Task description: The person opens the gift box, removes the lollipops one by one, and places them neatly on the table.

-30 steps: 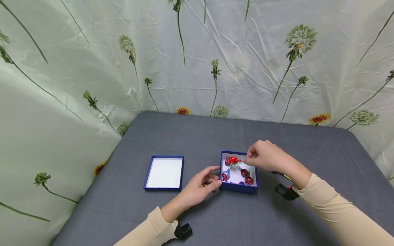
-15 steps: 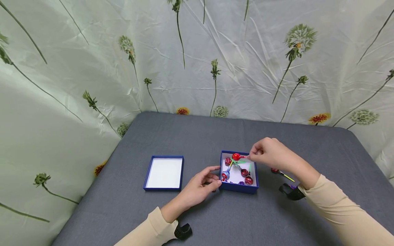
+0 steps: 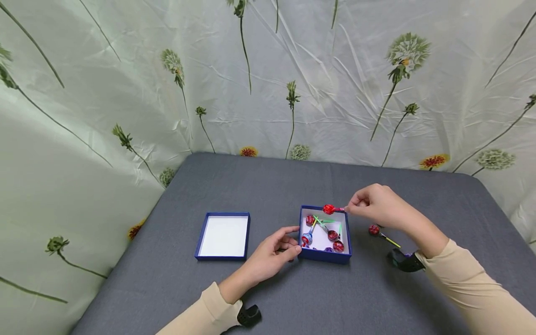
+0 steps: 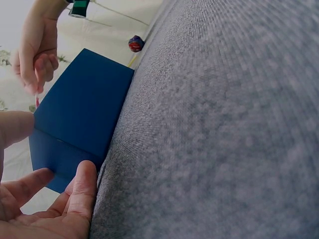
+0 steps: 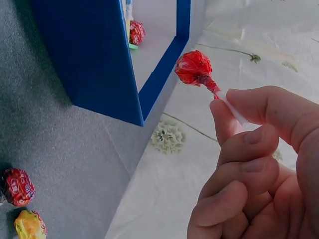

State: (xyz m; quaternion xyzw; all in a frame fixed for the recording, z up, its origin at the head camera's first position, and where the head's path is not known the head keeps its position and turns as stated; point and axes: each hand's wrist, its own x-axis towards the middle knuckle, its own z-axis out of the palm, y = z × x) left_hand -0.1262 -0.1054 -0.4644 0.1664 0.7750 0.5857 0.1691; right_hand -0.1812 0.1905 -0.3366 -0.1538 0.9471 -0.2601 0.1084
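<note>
My right hand (image 3: pixel 378 204) pinches the white stick of a red-wrapped lollipop (image 5: pixel 193 67) between thumb and index finger. Its round head hangs over the far right part of the blue box (image 3: pixel 324 256), in the head view. Inside the box lie several more lollipops, among them a dark red one (image 3: pixel 332 235) and a blue-and-red one (image 3: pixel 307 238). Fingers spread, my left hand (image 3: pixel 270 256) rests against the box's left side; in the left wrist view its fingertips (image 4: pixel 85 174) are right at the blue wall.
A shallow blue lid (image 3: pixel 223 236) with a white inside lies left of the box. Right of the box, a dark red lollipop (image 3: pixel 374 229) with a yellow stick lies on the grey tabletop (image 3: pixel 276 186). A yellow-wrapped one (image 5: pixel 31 226) shows in the right wrist view. Behind hangs a flowered curtain (image 3: pixel 259 70).
My right hand has lifted the red lollipop out of the box and drawn it up and rightward. The dark red lollipop on the table has come into fuller view. My left hand stays put.
</note>
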